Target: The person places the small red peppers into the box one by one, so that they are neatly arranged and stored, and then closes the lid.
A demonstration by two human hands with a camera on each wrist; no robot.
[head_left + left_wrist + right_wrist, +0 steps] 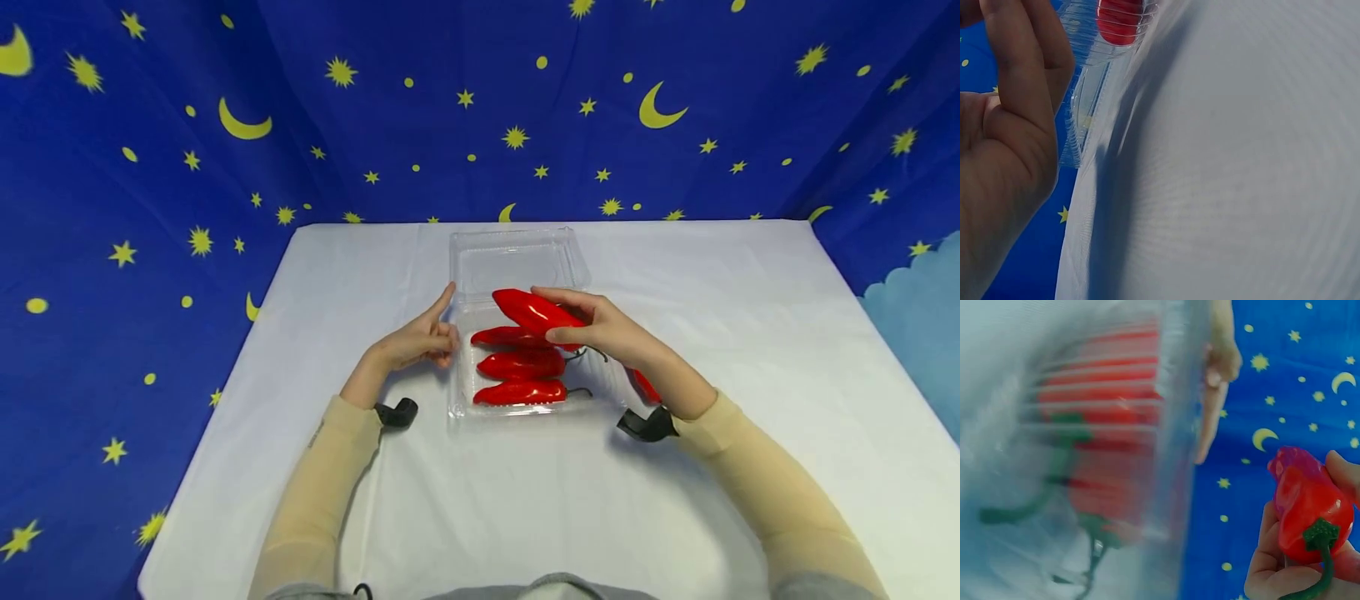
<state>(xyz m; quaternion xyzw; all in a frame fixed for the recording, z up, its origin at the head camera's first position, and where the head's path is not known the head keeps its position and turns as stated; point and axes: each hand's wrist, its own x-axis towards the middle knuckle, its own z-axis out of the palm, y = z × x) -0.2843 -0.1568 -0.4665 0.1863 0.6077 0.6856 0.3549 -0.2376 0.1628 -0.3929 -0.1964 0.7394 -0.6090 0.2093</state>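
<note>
My right hand (607, 327) grips a red pepper (534, 312) between thumb and fingers, over the back of a clear plastic clamshell container (517, 410). In the right wrist view, the held pepper's green stem (1321, 536) points toward the camera. Three more red peppers (522, 364) lie side by side in the container's base, stems to the right; the held one partly covers the rearmost. My left hand (417, 340) is at the container's left side, index finger extended to the hinge area and the other fingers loosely bent by the rim. It holds nothing.
The container's clear lid (517, 265) lies opened back, away from me. Another red pepper (645, 386) rests on the white tablecloth (525, 500), partly hidden under my right wrist. A blue curtain (420, 125) with stars and moons borders the table's back and sides.
</note>
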